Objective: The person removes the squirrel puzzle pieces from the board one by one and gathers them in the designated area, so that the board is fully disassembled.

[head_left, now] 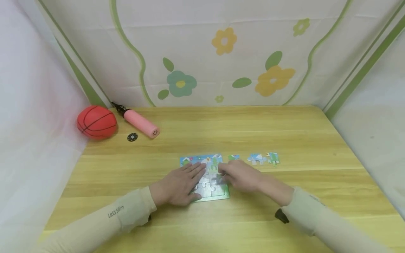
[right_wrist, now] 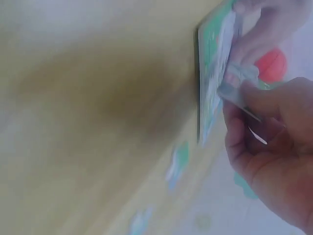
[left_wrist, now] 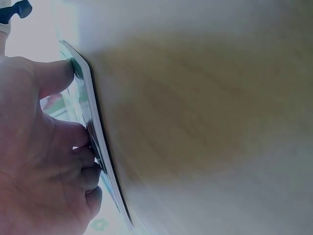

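Observation:
A jigsaw puzzle board point(head_left: 212, 199) with a green and blue printed border lies on the wooden table, with several pieces set inside it. My left hand point(head_left: 180, 184) rests on its left part, fingers stretched across the pieces and thumb near the bottom edge. In the left wrist view the thumb and fingertips touch the board's face. My right hand point(head_left: 243, 175) pinches a jigsaw piece point(right_wrist: 234, 93) between thumb and fingers, tilted above the board's right side. Loose jigsaw pieces lie to the right: a green and blue one point(head_left: 233, 157), a blue one point(head_left: 257, 159) and another point(head_left: 273, 158).
At the table's back left sit a red ball point(head_left: 96, 122) with black lines, a pink hand pump point(head_left: 140, 122) with a black nozzle, and a small black disc point(head_left: 132, 137). A flower-printed curtain point(head_left: 202, 52) hangs behind the table point(head_left: 284, 123).

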Tool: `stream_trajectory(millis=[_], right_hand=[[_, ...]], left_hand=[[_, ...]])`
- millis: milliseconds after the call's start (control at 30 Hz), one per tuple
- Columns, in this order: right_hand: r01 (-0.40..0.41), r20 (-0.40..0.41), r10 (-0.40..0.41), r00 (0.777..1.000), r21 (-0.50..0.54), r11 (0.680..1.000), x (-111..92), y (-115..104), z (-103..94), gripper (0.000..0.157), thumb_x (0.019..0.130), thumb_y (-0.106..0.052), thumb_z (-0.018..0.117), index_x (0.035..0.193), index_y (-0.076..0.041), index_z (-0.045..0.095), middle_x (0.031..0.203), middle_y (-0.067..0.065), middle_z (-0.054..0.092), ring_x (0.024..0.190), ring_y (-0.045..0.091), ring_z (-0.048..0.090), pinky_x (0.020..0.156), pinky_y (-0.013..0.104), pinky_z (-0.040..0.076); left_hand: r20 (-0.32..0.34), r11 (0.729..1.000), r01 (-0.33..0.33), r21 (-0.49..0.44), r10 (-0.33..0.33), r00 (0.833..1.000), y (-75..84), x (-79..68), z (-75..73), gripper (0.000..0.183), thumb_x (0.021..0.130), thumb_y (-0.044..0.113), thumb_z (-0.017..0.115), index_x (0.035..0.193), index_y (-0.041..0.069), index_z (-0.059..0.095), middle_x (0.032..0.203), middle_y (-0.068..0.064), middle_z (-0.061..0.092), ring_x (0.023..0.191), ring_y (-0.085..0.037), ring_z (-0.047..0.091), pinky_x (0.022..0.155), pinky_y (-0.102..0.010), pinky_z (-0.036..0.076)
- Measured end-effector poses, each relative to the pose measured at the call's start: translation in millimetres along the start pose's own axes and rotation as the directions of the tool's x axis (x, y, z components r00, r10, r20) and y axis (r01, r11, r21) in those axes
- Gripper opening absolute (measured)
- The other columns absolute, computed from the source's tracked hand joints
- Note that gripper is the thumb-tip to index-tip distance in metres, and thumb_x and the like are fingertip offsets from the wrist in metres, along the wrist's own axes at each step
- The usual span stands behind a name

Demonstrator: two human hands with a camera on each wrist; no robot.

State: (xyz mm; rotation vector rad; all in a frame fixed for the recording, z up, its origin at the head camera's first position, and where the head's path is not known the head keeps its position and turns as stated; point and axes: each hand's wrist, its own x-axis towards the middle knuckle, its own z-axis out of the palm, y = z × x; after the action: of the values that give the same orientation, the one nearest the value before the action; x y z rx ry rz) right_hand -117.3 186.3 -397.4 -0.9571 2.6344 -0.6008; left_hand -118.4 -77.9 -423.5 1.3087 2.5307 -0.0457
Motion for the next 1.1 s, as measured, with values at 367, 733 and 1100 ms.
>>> stream_trajectory(millis=[367, 733, 1100], right_hand=[[-0.086, -0.026, 0.087, 0.996, 0.008, 0.996, -71, 63, -43.1, 0.023, 0.095, -0.003, 0.069, 0.08, -0.018, 0.06, 0.074, -0.011, 0.054, 0.068, 0.0, 0.042, 0.061, 0.019, 0.04], [-0.257, 0.046, 0.258, 0.965, -0.026, 0.966, -106, 106, -40.1, 0.014, 0.092, -0.005, 0.072, 0.086, -0.017, 0.069, 0.085, -0.007, 0.066, 0.076, 0.003, 0.054, 0.063, 0.022, 0.048], [-0.291, 0.05, 0.294, 0.955, -0.066, 0.955, -107, 113, -37.4, 0.011, 0.092, -0.006, 0.074, 0.101, -0.011, 0.07, 0.099, 0.001, 0.069, 0.09, 0.016, 0.067, 0.075, 0.036, 0.061]], left_hand=[[0.006, 1.0, 0.01, -0.003, -0.01, 1.0, -0.7, -0.1, 4.0, 0.083, 0.106, 0.058, 0.042, 0.166, 0.005, 0.021, 0.176, -0.01, 0.018, 0.165, -0.027, 0.018, 0.136, -0.043, 0.02], [-0.002, 1.0, 0.002, -0.004, -0.002, 1.0, -0.9, 0.7, 2.1, 0.083, 0.105, 0.058, 0.043, 0.165, 0.005, 0.022, 0.176, -0.011, 0.02, 0.165, -0.028, 0.019, 0.136, -0.043, 0.021], [0.001, 1.0, 0.003, -0.001, -0.003, 1.0, -0.7, 0.9, 1.8, 0.083, 0.106, 0.057, 0.044, 0.165, 0.004, 0.022, 0.176, -0.011, 0.02, 0.165, -0.028, 0.019, 0.136, -0.043, 0.021]])
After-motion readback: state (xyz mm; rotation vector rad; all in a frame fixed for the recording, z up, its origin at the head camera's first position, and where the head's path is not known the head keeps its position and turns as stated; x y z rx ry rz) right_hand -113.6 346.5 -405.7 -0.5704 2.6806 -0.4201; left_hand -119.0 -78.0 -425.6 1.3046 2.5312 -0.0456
